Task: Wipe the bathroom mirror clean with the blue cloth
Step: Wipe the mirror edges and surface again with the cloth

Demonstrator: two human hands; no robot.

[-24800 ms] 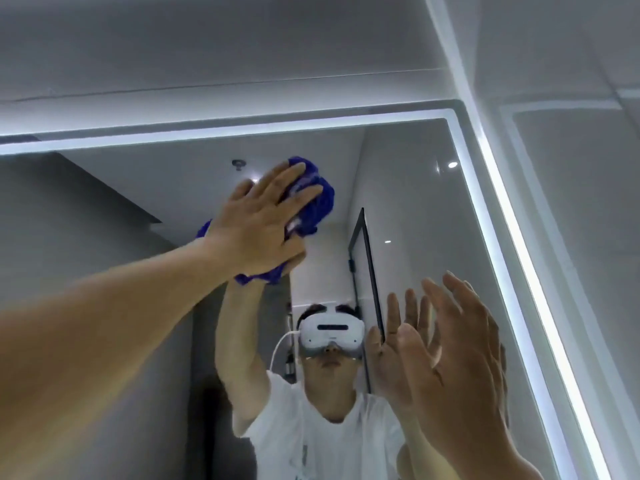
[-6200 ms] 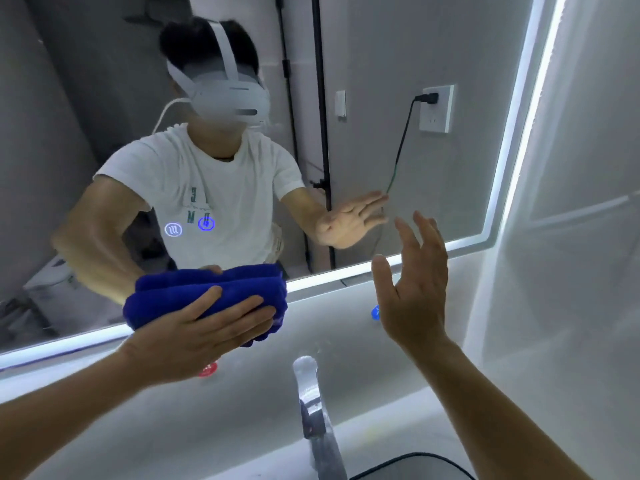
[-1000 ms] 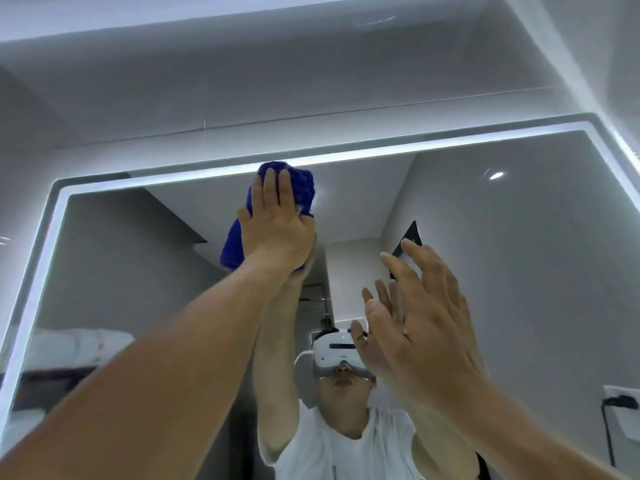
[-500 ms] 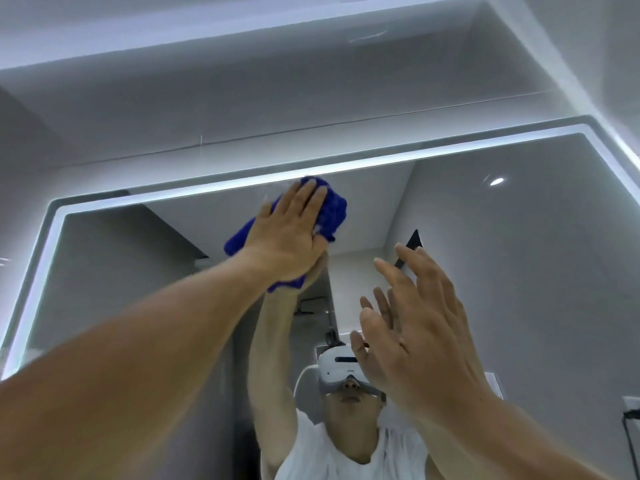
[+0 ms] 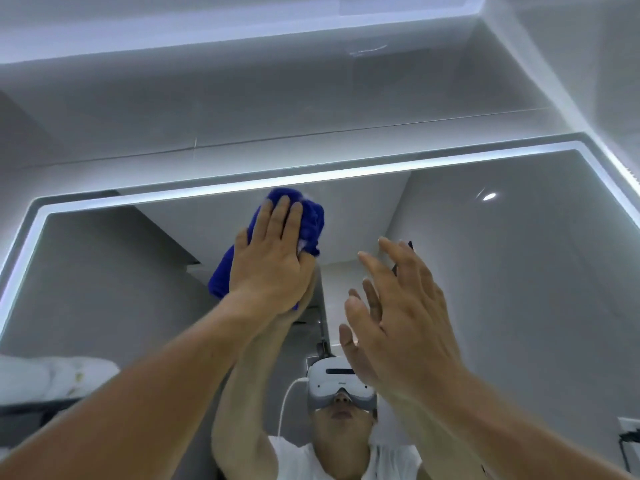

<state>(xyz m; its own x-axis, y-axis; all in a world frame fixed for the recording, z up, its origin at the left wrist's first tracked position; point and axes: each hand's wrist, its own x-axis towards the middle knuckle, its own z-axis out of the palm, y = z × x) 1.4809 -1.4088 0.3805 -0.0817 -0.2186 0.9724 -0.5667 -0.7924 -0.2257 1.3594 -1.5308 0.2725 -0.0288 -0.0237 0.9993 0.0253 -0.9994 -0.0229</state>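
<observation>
The bathroom mirror point(image 5: 502, 271) fills the wall ahead, edged by a lit white strip. My left hand point(image 5: 273, 261) presses the bunched blue cloth point(image 5: 311, 220) flat against the glass just under the mirror's top edge, near the middle. The cloth sticks out above my fingers and to the left of my palm. My right hand point(image 5: 398, 317) is held up to the right of it, fingers spread, holding nothing, close to the glass. I cannot tell whether it touches the mirror.
The mirror's lit top strip point(image 5: 346, 174) runs just above the cloth. A white wall and ceiling ledge point(image 5: 242, 98) lie above the mirror. In the reflection are a person with a white headset, folded white towels point(image 5: 52, 375) at left and a wall socket point(image 5: 628, 427) at lower right.
My left hand with the cloth has swung from a rightward tilt back to pointing up, staying just under the top strip. The right hand stays raised and spread.
</observation>
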